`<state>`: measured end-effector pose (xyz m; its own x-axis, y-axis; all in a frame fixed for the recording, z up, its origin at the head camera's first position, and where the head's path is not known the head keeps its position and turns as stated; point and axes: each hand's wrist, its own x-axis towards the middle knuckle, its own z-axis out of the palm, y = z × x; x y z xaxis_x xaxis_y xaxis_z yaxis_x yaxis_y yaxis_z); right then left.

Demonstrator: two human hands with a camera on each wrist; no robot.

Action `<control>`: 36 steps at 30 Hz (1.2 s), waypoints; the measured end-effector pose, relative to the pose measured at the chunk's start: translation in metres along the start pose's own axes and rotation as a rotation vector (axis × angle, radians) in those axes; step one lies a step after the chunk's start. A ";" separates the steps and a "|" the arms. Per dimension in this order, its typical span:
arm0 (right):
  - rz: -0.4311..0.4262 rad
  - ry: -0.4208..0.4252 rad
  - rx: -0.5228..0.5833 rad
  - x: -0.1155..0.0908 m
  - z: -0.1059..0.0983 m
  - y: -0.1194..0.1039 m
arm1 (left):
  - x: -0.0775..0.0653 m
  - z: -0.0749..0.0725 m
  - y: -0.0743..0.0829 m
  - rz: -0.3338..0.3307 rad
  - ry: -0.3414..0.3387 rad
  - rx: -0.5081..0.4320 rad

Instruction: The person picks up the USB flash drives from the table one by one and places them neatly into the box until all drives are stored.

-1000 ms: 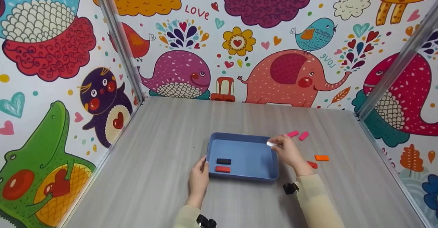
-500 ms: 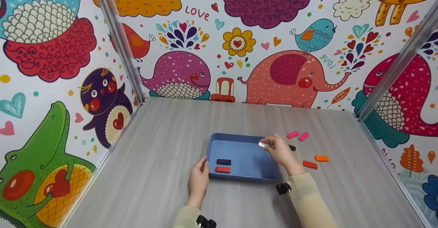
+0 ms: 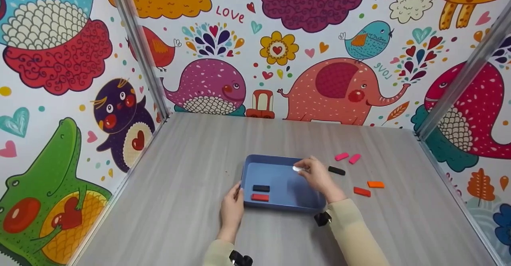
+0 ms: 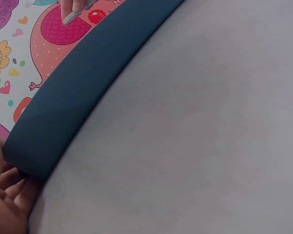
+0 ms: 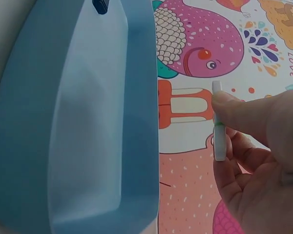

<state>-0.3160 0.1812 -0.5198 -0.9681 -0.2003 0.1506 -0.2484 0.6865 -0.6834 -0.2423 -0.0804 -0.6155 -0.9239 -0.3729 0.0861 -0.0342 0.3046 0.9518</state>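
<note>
My right hand (image 3: 318,177) is over the right part of a shallow blue tray (image 3: 275,207). Between its thumb and fingertips it pinches a small, flat white stick (image 5: 219,141), which has a thin green line across it in the right wrist view. The left hand (image 3: 232,210) grips the tray's left side, with its fingers at the outer wall near the corner in the left wrist view. Inside the tray, toward its front left, lie a small black block (image 3: 261,188) and a red block (image 3: 260,197), one in front of the other.
Right of the tray, two pink blocks (image 3: 341,157), a black block (image 3: 337,171), a red-orange block (image 3: 362,191) and an orange block (image 3: 375,184) lie on the grey wood-grain table (image 3: 179,202). Walls with cartoon animals enclose the table at the back and sides.
My right hand has moved left over the tray with the white stick, uncovering the black block and the red-orange block on the table. The left hand and the tray have stayed in place.
</note>
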 end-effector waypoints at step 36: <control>-0.054 -0.137 0.027 0.019 0.059 -0.030 | 0.000 0.001 0.001 0.000 0.003 0.000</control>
<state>-0.3253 0.1156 -0.5382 -0.9392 -0.3312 0.0899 -0.2971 0.6533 -0.6963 -0.2429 -0.0798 -0.6151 -0.9228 -0.3753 0.0874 -0.0337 0.3044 0.9519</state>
